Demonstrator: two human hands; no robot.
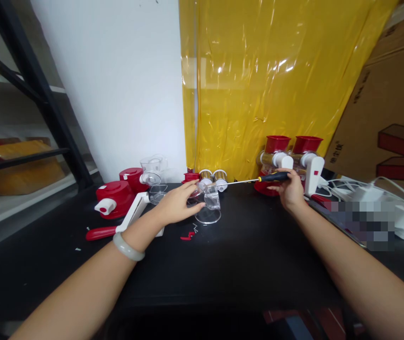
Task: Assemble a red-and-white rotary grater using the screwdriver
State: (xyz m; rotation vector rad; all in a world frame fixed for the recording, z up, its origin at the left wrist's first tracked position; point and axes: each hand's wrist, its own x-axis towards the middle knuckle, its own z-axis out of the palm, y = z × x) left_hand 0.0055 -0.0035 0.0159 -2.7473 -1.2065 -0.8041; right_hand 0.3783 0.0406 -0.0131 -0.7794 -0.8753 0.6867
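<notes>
My left hand (178, 204), with a pale bangle (127, 247) at the wrist, grips a clear plastic grater body (212, 204) from its left side, fingers on top and thumb lower down. The body stands upright on its round base. In my right hand (291, 192) is a screwdriver (274, 176) with a black and yellow handle. Its shaft points left and its tip meets the upper part of the clear body; the exact contact is too small to make out. Small red pieces (188, 236) and several screws (195, 228) lie in front of the body.
Metal grater drums (220, 180) stand behind the clear body. To the left are red bases (116, 198), a white crank with red handle (102, 233) and clear parts (151, 169). Two assembled graters (277, 146) stand right, near white cables (368, 191). All rest on a black table (244, 269).
</notes>
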